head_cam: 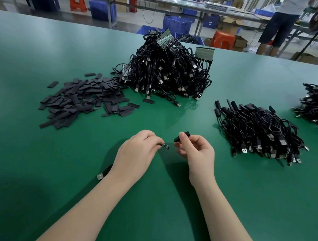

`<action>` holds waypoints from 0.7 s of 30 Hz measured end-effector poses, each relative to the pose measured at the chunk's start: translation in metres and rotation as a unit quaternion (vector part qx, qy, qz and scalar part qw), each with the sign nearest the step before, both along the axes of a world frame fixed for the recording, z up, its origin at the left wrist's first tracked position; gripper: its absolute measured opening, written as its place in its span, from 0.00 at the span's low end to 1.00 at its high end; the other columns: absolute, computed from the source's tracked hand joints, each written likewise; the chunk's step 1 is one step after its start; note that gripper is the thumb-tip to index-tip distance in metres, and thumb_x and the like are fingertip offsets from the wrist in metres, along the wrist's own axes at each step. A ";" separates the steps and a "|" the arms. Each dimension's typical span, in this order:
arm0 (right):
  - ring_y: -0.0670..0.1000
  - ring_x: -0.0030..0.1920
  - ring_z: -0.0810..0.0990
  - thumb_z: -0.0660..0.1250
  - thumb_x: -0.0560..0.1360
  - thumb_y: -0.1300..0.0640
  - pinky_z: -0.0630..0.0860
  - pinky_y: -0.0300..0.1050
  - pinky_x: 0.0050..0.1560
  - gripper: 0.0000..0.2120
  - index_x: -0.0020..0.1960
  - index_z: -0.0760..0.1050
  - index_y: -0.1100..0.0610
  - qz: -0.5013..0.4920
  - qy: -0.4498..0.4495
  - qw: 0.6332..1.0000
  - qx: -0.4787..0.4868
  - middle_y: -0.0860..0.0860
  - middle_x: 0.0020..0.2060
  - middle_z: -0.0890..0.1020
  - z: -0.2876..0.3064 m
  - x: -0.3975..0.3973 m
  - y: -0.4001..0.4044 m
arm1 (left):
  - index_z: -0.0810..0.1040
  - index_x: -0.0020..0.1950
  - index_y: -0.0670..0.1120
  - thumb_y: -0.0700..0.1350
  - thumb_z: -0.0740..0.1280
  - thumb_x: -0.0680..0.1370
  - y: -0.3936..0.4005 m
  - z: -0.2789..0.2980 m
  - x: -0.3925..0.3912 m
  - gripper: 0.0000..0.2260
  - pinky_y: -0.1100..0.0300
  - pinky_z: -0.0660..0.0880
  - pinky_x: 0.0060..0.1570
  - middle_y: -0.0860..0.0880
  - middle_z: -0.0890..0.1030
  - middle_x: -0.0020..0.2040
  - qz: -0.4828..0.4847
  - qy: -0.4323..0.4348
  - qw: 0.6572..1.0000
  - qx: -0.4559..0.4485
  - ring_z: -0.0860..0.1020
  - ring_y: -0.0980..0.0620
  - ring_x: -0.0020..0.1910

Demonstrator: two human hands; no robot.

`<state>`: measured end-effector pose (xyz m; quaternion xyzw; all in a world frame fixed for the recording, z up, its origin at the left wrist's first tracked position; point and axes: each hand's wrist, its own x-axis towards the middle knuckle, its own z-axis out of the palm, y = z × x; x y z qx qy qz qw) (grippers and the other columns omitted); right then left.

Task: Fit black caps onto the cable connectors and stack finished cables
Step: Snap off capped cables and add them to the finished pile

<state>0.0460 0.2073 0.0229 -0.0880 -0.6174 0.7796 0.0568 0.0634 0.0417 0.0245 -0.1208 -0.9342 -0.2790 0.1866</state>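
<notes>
1. Head view, lower centre of the frame: left hand (134, 152) pinches a cable connector (164, 146), its small green board end bared and pointing right; the cable's USB plug (100, 176) lies on the worktop (41, 169) beside the left wrist.
2. Right hand (198, 155) pinches a black cap (181, 136) between thumb and forefinger, near the connector but not touching it.
3. Step judged in hand: fitting the cap. Next move calls for lining the cap's open mouth up with the board end and sliding it on.
4. Loose caps pile (82, 99), left of centre; uncapped cables heap (166, 71), upper centre.
5. Finished cables stack (259, 133), right of centre; further cable pile (315, 104) at the right edge.
6. Surface: green worktop. Room: benches, blue crates (176, 23), orange stools (223, 39), a person standing (281, 25) at upper right.
</notes>
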 end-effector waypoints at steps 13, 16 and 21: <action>0.54 0.42 0.85 0.75 0.68 0.54 0.80 0.41 0.43 0.04 0.36 0.81 0.50 0.033 0.072 0.997 -0.011 0.55 0.39 0.85 0.008 0.007 -0.006 | 0.83 0.54 0.58 0.45 0.70 0.78 -0.002 0.000 -0.003 0.09 0.78 0.69 0.45 0.65 0.83 0.47 -0.026 -0.078 0.965 0.250 0.78 0.68 0.47; 0.53 0.43 0.84 0.75 0.67 0.53 0.81 0.42 0.44 0.03 0.36 0.82 0.50 0.033 0.079 0.996 -0.006 0.54 0.39 0.85 0.009 0.008 -0.006 | 0.82 0.52 0.60 0.44 0.70 0.77 -0.003 0.000 -0.003 0.10 0.76 0.70 0.45 0.69 0.82 0.48 -0.037 -0.084 0.960 0.264 0.79 0.66 0.46; 0.51 0.42 0.84 0.75 0.69 0.57 0.80 0.41 0.44 0.06 0.36 0.81 0.48 0.037 0.081 0.996 0.004 0.53 0.38 0.85 0.010 0.007 -0.006 | 0.82 0.51 0.63 0.44 0.70 0.77 -0.003 0.003 -0.002 0.12 0.71 0.74 0.44 0.67 0.83 0.45 -0.044 -0.111 0.950 0.289 0.81 0.63 0.44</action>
